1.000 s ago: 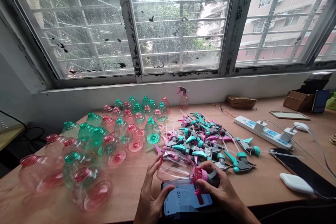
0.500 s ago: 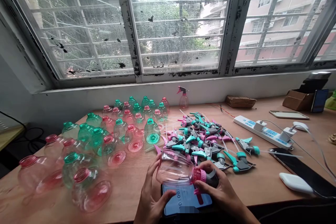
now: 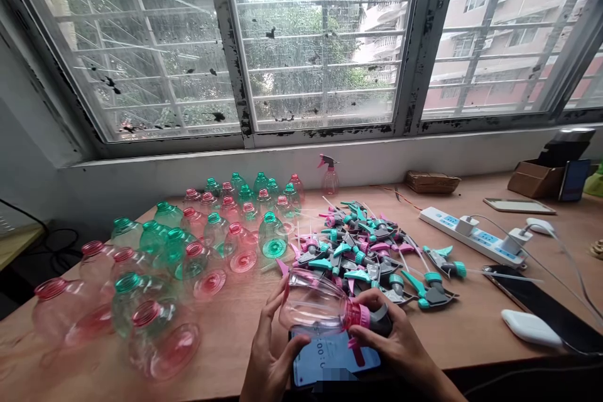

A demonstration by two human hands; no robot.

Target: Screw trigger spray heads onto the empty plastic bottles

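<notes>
A clear pink spray bottle (image 3: 313, 304) lies sideways between my hands, its neck to the right. My left hand (image 3: 271, 342) is closed round the bottle's base end. At the neck, the fingers of my right hand (image 3: 389, 333) grip the pink collar and the dark trigger sprayer head (image 3: 380, 320), which sits on the bottle's mouth. Under the bottle is a phone (image 3: 325, 358) with a lit screen, partly covered by my hands. Just beyond lies a heap of loose trigger sprayer heads (image 3: 358, 245) in grey, teal and pink.
Several open pink and green bottles (image 3: 242, 248) stand across the left of the wooden table (image 3: 226, 339). One assembled spray bottle (image 3: 330, 179) is by the wall. To the right are a power strip (image 3: 471, 235), a dark phone (image 3: 541, 308), a white case (image 3: 530, 328) and cardboard boxes (image 3: 534, 181).
My left thumb has shifted slightly left and up, and the bottle's base end has tilted a little. My right hand keeps its place at the neck.
</notes>
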